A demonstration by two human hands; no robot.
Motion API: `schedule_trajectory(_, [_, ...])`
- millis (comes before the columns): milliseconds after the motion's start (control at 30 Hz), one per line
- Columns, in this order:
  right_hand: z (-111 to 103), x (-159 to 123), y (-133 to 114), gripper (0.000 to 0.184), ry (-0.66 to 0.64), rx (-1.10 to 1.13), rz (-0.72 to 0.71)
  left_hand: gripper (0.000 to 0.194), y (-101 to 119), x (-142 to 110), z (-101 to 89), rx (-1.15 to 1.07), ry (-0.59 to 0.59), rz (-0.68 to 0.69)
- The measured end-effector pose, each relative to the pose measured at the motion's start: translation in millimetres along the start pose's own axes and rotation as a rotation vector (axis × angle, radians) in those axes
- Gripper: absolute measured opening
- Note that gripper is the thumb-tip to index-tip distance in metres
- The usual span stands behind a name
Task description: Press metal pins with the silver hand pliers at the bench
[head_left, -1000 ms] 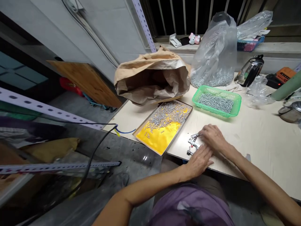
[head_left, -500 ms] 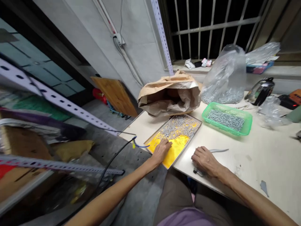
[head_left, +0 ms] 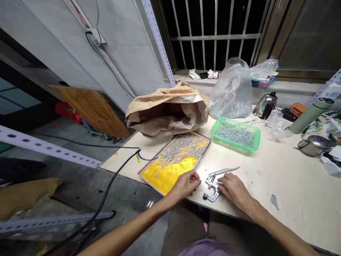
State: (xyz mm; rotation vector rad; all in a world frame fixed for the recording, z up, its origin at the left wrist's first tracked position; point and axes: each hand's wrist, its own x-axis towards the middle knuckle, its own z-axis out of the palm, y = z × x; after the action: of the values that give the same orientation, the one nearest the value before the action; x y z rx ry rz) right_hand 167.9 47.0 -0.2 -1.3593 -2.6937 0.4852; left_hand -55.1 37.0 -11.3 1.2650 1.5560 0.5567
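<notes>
My left hand (head_left: 186,183) hovers by the table's front edge, just off the tray's near right corner. Thumb and fingers are pinched together; anything between them is too small to make out. To its right lies a silver C-shaped hand tool (head_left: 213,195) with a long lever handle (head_left: 223,171) and a dark knob at its lower end. My right hand (head_left: 236,188) rests beside this tool, its loosely bent fingers at the tool's right edge, not wrapped round it. The shallow tray (head_left: 160,179) has a yellow bottom, and many small metal pins (head_left: 183,147) cover its far part.
A green plastic basket (head_left: 257,137) holds more metal pieces. Behind the tray lies an open brown paper bag (head_left: 165,96), next to a clear plastic bag (head_left: 231,85). A kettle (head_left: 266,105), a green flask (head_left: 310,115) and a metal mug (head_left: 315,145) stand right. A black cable (head_left: 106,192) hangs left.
My left hand has moved off the tray's yellow area to beside the tool, fingers pinched. The right hand has drawn back from over the tool, uncovering it. The view has turned right.
</notes>
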Motion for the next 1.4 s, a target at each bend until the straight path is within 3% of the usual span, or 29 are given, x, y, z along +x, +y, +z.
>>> schedule_trajectory(133, [21, -24, -1, 0.012, -0.059, -0.018, 0.086, 0.029, 8, -1, 17.1, -0.066, -0.144, -0.091])
schedule_trajectory(533, [34, -31, 14, 0.007, 0.019, -0.093, 0.097, 0.035, -2, 5, 37.8, 0.032, -0.198, -0.211])
schedule_trajectory(833, [38, -31, 12, 0.007, 0.064, -0.115, 0.091, 0.023, -1, 7, 42.3, 0.078, -0.238, -0.302])
schedule_trajectory(1033, [31, -33, 17, 0.008, 0.036, -0.063, 0.055, 0.021, 0, 13, 38.5, 0.085, -0.352, -0.361])
schedule_trajectory(1067, [29, -32, 21, 0.013, 0.041, -0.057, 0.041, 0.022, 0, 14, 37.9, 0.093, -0.367, -0.358])
schedule_trajectory(1233, [20, -20, 51, 0.082, 0.026, -0.122, 0.025, 0.023, -2, 14, 37.4, 0.104, -0.391, -0.349])
schedule_trajectory(1400, [13, -8, 56, 0.087, -0.031, -0.147, -0.009, 0.026, -1, 12, 39.3, 0.107, -0.372, -0.357])
